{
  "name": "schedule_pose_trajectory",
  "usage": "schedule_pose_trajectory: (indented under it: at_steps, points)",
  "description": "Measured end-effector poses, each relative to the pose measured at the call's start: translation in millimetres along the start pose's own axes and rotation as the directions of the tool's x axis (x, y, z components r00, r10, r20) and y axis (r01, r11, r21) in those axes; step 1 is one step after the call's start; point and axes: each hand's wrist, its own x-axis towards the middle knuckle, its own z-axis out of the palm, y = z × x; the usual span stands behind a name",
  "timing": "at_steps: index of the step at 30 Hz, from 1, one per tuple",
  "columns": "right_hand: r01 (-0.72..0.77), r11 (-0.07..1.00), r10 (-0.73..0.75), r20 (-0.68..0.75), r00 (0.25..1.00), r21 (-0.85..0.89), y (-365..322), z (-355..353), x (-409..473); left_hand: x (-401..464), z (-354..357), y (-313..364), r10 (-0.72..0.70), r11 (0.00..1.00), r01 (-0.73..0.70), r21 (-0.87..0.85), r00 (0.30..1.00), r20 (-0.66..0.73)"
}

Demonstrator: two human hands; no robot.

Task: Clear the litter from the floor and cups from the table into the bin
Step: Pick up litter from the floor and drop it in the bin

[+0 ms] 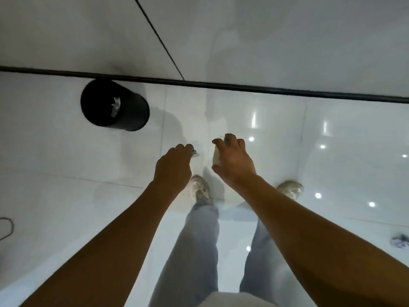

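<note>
I see the right hand (pixel 232 159) near the middle of the frame with its fingers (pixel 230 139) curled round a pale crumpled piece of litter (pixel 216 155); the wad sits on the left side of the palm, between the bent fingertips above and the thumb below, and part of it is hidden by the hand. Just left of it, the left hand (pixel 173 165) is curled too, and a small pale scrap (pixel 195 153) pokes out at its fingertips, pinched there; I cannot tell what the scrap is. The two hands are near each other but apart, both held above the glossy white tiled floor (pixel 66 156). Below them I see light jeans and two pale shoes (pixel 200 188) on the tiles. The black round bin (pixel 130 111) stands in the upper left of the frame against the dark skirting line, with white crumpled paper (pixel 115 106) inside it, well apart from both hands. Another crumpled piece (pixel 400 240) lies on the floor at the right edge.
</note>
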Motion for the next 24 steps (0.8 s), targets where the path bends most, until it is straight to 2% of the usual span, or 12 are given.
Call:
schedule_pose_trajectory:
  at_steps: [5, 9, 15, 24]
  points:
    - [0.108, 0.994, -0.107, 0.066, 0.992, -0.011, -105, 43, 24, -26, -18, -112, -0.162, 0.984, 0.159, -0.078, 0.987, -0.022]
    - [0.187, 0.980, -0.180, 0.109, 0.978, -0.061, -154, 66, 39, -40, -22, -170, -0.269, 0.953, 0.260, -0.154, 0.962, -0.040]
    - [0.285, 0.945, -0.252, 0.195, 0.948, -0.160, -199, 76, 74, -39, -24, -220, -0.410, 0.871, 0.380, -0.312, 0.911, -0.034]
    - [0.440, 0.863, -0.363, 0.301, 0.882, -0.247, -274, 60, 167, 8, -47, -285, -0.583, 0.733, 0.512, -0.449, 0.812, -0.024]
